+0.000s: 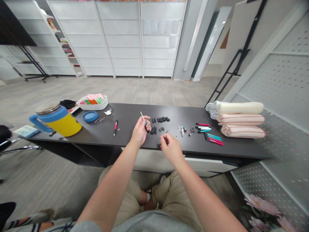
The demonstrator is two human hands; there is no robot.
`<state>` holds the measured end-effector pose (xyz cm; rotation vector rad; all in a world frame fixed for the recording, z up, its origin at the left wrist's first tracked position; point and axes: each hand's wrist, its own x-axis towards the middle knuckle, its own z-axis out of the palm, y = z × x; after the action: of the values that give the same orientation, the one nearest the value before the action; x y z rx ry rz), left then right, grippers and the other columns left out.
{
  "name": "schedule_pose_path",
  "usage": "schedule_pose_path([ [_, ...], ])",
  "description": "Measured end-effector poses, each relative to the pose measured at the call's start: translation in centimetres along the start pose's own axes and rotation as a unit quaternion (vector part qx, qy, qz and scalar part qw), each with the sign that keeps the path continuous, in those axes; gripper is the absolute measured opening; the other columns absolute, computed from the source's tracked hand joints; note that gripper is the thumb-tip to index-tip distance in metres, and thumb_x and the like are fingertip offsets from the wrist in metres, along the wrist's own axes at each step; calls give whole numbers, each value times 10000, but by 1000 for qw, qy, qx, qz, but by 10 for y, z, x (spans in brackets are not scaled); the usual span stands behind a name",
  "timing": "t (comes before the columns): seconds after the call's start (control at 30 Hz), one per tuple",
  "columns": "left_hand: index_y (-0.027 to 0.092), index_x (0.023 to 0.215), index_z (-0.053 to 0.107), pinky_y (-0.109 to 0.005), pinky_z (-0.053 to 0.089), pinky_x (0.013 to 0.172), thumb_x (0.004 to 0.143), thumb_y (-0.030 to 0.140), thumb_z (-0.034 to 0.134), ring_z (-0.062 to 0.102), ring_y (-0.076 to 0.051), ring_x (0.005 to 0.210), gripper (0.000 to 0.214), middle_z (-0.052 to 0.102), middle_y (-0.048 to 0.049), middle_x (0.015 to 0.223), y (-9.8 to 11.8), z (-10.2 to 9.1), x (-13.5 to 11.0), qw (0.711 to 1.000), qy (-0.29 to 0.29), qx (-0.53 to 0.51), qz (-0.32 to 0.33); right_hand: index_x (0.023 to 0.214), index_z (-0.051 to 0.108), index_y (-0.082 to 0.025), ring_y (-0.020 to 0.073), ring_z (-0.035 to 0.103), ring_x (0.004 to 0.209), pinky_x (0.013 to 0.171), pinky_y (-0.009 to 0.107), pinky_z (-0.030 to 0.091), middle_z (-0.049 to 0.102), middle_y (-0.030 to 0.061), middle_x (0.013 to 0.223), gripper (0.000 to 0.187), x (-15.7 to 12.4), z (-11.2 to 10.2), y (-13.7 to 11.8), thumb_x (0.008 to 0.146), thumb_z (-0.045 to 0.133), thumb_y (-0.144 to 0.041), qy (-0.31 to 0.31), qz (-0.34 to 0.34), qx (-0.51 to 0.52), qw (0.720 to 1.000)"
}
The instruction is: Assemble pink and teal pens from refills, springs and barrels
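Refill (pixel 142 115) is gripped in the left hand (pixel 140 130), above the table (pixel 130 112). Right hand (pixel 170 146) is pinched closed; what it holds, if anything, cannot be told. Assembled pens (pixel 212 137) lie at right and black parts (pixel 160 120) lie loose, so the work appears partly done.

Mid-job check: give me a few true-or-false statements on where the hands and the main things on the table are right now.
1. The left hand holds a thin white rod that points upward. True.
2. The right hand rests flat on the rolled towels. False: it hovers over the near edge of the table with its fingers pinched together. The rolled towels lie far to the right.
3. The yellow mug sits at the table's left end. True.
4. The red-and-black pen lies to the right of both hands. False: it lies left of the left hand.
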<state>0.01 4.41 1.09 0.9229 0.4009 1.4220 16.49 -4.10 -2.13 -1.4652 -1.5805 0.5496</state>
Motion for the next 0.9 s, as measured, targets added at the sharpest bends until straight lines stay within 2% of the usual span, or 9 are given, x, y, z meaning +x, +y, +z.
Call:
schedule_pose_path([
  [0.1, 210, 1047, 667, -229, 412, 568, 1019, 385, 590, 412, -116, 568, 193, 439, 17, 688, 4, 0, -3, 1000, 8, -26, -7, 929, 648, -249, 224, 686, 722, 641, 313, 538, 709, 46, 807, 252, 1, 1, 0, 1011, 487, -426, 0, 1, 2, 1000],
  [0.27, 192, 1060, 661, -233, 390, 558, 1010, 428, 580, 402, -119, 568, 255, 442, 15, 676, 1, -5, -1, 1000, 5, -22, -6, 932, 650, -240, 215, 680, 727, 653, 302, 514, 710, 44, 813, 262, -2, -2, 2, 1020, 483, -421, 2, -6, -8, 1000],
  [0.47, 138, 958, 673, -235, 411, 590, 944, 380, 673, 489, -126, 659, 242, 562, -44, 782, -5, -10, 4, 1000, 15, 11, -6, 934, 659, -229, 210, 686, 754, 683, 297, 486, 726, 45, 825, 252, -3, -15, 9, 1024, 500, -404, 22, -14, -38, 999],
  [0.63, 181, 941, 628, -267, 465, 639, 967, 363, 639, 444, -120, 608, 184, 425, 25, 680, -1, -10, 3, 999, 14, -40, -31, 919, 648, -232, 212, 689, 763, 701, 306, 472, 735, 45, 833, 251, -2, -19, 11, 1029, 493, -396, 28, -20, -59, 998],
  [0.73, 196, 921, 601, -252, 427, 578, 983, 389, 597, 388, -112, 558, 202, 351, 45, 654, 3, -13, 4, 995, 25, -71, -60, 914, 649, -231, 208, 683, 747, 707, 311, 462, 733, 39, 825, 242, -1, -19, 10, 1024, 494, -382, 27, -20, -69, 997],
  [0.9, 193, 975, 613, -232, 362, 515, 990, 400, 568, 381, -110, 549, 213, 382, 36, 668, 3, -15, 5, 994, 19, -84, -65, 931, 658, -225, 198, 676, 740, 719, 314, 459, 732, 34, 863, 215, 6, -17, 10, 1010, 507, -357, 21, -16, -78, 997],
])
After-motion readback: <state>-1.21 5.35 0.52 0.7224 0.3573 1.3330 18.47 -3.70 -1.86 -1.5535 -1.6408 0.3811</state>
